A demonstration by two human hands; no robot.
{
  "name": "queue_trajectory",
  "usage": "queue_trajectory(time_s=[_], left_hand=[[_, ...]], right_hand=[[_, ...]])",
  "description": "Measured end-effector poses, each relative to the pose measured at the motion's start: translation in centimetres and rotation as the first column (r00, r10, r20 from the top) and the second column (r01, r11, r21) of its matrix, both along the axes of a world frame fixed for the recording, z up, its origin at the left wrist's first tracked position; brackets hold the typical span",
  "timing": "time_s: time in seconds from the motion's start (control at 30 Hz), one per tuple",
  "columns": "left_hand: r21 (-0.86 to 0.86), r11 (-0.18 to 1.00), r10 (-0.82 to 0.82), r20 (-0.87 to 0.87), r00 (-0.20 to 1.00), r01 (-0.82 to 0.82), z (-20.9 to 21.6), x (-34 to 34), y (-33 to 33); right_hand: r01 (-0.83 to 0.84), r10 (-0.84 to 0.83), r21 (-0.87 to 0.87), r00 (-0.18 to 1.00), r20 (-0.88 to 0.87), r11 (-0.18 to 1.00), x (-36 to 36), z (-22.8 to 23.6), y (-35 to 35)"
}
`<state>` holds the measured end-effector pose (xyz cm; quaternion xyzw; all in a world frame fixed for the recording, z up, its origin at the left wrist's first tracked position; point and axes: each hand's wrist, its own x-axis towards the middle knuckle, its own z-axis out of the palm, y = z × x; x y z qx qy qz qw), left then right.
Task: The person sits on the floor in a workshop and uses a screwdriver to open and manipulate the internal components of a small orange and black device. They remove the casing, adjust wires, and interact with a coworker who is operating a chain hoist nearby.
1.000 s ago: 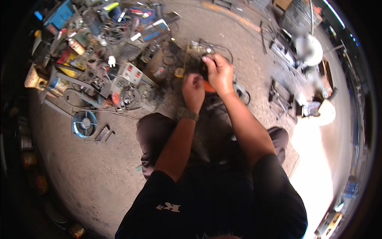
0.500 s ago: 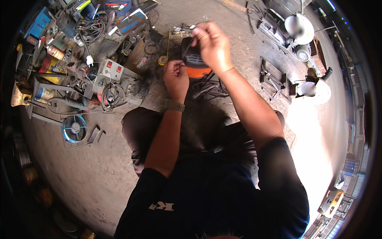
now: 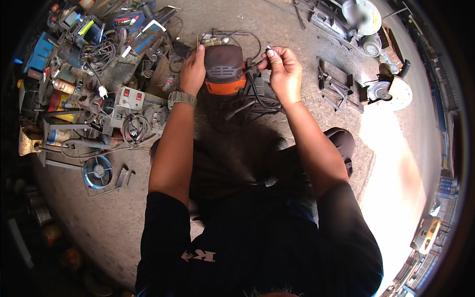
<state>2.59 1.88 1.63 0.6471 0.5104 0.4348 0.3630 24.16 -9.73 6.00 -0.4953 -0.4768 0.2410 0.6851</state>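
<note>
Rightward of right hand (image 3: 286, 69), floor (image 3: 310, 81).

Left hand (image 3: 193, 74) is right beside the left side of an orange and dark machine (image 3: 224, 69), can't tell if it's actually touching. Right hand (image 3: 286, 74) is over on the other side, pinching some small dark piece (image 3: 269, 52). Off to the left there's a grey box (image 3: 129, 100) with red switches, plus a blue-rimmed fan (image 3: 97, 172) on the floor (image 3: 101, 220).

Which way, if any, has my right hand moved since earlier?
Yes: your right hand has moved right, farther from the grey box with red switches.
</note>
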Motion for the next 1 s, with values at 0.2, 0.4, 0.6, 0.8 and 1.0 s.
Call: queue_trajectory(time_s=[0.2, 0.4, 0.6, 0.8, 1.0], left_hand=[[0.016, 0.999, 0.052, -0.089, 0.995, -0.05, 0.2, 0.0, -1.0], [0.111, 0.994, 0.015, 0.001, 1.0, -0.015, -0.8, 1.4, -0.2], [0.034, 0.999, 0.043, -0.071, 0.997, -0.041, 0.4, -1.2, -1.4], [0.709, 0.7, 0.047, -0.175, 0.983, 0.092, 3.7, 3.1, -7.9], [0.7, 0.686, -0.011, -0.264, 0.964, 0.2, 2.7, 3.1, -11.6]], right_hand=[[0.022, -0.019, -0.022, 0.987, 0.158, 1.0, -0.5, -0.3, 0.2], [0.033, -0.024, -0.056, 0.989, 0.147, 0.998, 1.3, -1.5, 0.0], [0.066, -0.045, -0.062, 0.953, 0.3, 0.996, -0.2, 0.2, 0.3], [0.012, 0.012, -0.06, 0.924, 0.382, 0.998, 0.3, 0.8, -0.8], [-0.092, 0.075, 0.089, 0.982, 0.174, 0.992, -1.0, 3.2, -3.3]])
